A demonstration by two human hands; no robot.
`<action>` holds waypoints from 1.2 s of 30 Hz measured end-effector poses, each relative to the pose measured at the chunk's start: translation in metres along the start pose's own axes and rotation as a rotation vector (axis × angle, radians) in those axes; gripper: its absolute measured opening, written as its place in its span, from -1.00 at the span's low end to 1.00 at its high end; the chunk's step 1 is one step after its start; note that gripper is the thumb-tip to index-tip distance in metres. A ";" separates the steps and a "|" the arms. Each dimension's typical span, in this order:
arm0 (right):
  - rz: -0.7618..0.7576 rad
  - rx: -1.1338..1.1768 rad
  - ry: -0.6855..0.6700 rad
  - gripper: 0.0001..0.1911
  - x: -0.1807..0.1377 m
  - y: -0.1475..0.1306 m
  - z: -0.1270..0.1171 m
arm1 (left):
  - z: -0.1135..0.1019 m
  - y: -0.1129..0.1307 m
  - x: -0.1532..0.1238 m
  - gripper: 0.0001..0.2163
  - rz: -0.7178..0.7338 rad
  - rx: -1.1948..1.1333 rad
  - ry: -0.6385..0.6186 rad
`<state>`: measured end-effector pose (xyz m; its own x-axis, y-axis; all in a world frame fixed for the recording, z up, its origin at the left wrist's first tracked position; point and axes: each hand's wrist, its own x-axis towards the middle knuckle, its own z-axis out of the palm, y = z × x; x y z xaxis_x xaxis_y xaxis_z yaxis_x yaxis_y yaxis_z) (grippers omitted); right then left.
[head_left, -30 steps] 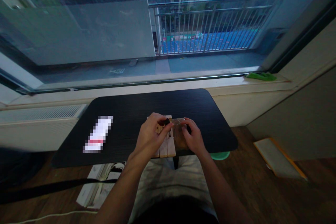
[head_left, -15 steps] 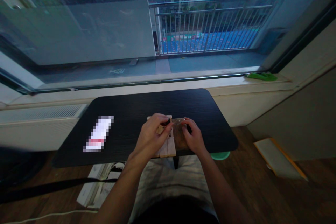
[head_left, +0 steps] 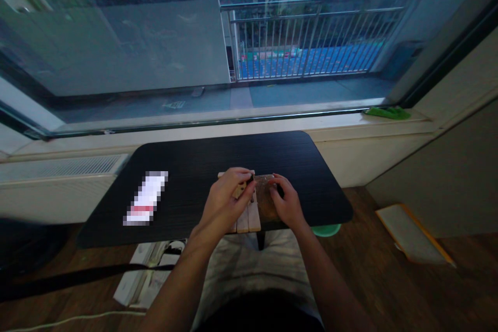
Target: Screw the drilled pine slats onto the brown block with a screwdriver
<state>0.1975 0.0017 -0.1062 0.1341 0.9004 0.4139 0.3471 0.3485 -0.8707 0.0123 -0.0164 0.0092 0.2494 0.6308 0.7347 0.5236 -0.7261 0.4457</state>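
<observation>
My left hand [head_left: 223, 199] is closed in a pinch, thumb and fingertips around a small black piece [head_left: 251, 179] whose kind I cannot make out. Under that hand lies a pale wooden board [head_left: 248, 220] made of strips, with small dark spots or holes near my fingers. Right beside it is a brown, worn-looking flat board [head_left: 265, 205]. My right hand [head_left: 288, 201] rests at the far right side of this brown board, its thumb and index finger curled toward each other. What lies between those fingers is too dark to tell.
Both boards lie at the front edge of a black table [head_left: 187, 161]. A pixelated bright phone-like rectangle [head_left: 147, 199] is on its left. Behind runs a windowsill [head_left: 334, 122] with a green cloth [head_left: 388, 112]. A white box [head_left: 136, 282] and a green basin [head_left: 326, 230] sit below.
My left fingers have shifted slightly around the small black piece, showing more of it and of the wood beneath. The right hand has barely moved.
</observation>
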 end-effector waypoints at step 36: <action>0.000 0.016 0.004 -0.82 0.000 0.002 0.000 | 0.002 0.000 0.000 -0.93 0.018 0.007 0.060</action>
<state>0.1978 0.0027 -0.1076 0.1377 0.8992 0.4153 0.3322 0.3531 -0.8746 0.0137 -0.0163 0.0086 0.2098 0.6004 0.7717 0.5253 -0.7349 0.4289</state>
